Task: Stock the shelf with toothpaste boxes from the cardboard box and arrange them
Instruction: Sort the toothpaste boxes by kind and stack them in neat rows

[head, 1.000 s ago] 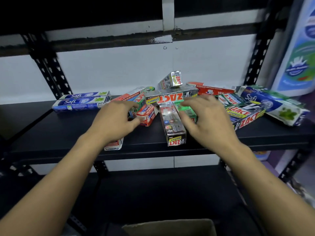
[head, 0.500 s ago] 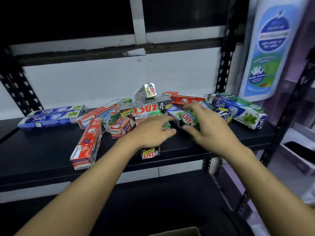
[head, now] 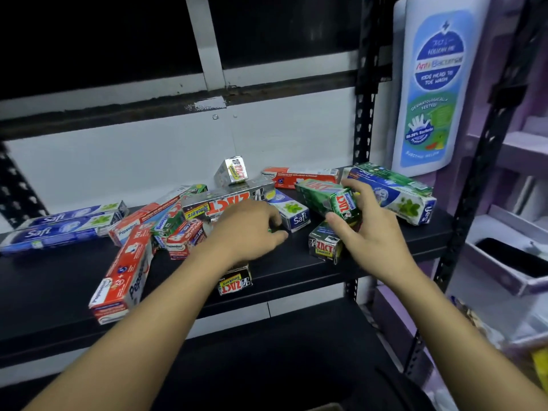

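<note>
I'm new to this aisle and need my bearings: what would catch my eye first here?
A jumble of toothpaste boxes sprawls across the black shelf, with the left hand over its middle. Just right of it, the right hand grips a tilted green box. A tall white and blue bottle sign stands at the upper right.

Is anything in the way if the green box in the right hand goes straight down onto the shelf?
Yes. A dark Zact Smokers box lies on the shelf just below and in front of the green box that the right hand grips. Bare shelf shows to its right.
</note>
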Available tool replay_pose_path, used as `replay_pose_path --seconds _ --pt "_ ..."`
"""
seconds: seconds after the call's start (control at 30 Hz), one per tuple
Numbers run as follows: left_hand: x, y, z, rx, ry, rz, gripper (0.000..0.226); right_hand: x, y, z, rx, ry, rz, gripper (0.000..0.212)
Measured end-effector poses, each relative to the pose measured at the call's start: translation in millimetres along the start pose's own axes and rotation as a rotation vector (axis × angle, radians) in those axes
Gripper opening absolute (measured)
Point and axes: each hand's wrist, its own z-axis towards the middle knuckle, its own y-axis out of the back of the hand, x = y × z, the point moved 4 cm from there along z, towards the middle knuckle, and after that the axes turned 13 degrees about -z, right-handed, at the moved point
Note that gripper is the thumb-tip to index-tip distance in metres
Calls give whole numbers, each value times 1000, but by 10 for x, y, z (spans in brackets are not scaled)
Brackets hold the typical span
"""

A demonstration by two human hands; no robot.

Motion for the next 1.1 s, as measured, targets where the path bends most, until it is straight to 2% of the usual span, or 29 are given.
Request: replay_pose_path --seconds 0.1,0.17,0.27,0.4,0.57,0.67,0.87,1.1 --pt "-90 -86 163 -19 -57 -33 48 16 -86 -37 53 1 -20 78" --pt "-102 -156 264 71 -25 -39 60 8 -137 -73 82 23 -71 95" --pt "-130 -278 324 223 -8 93 67 -37 -106 -92 82 12 -68 102" --pt "-238 -272 240 221 -89 174 64 -80 -54 -108 61 23 -42 102" --pt "-416 -224 -28 96 -222 29 54 -140 -25 -151 38 20 -10 100" --pt "-413 -231 -201 73 -222 -17 53 -161 26 -175 64 39 10 98" --pt "-284 -155 -466 133 -181 -126 53 -126 102 -214 135 99 -2 92" --pt "-441 -279 -657 -34 -98 -147 57 -86 46 -244 125 113 -56 85"
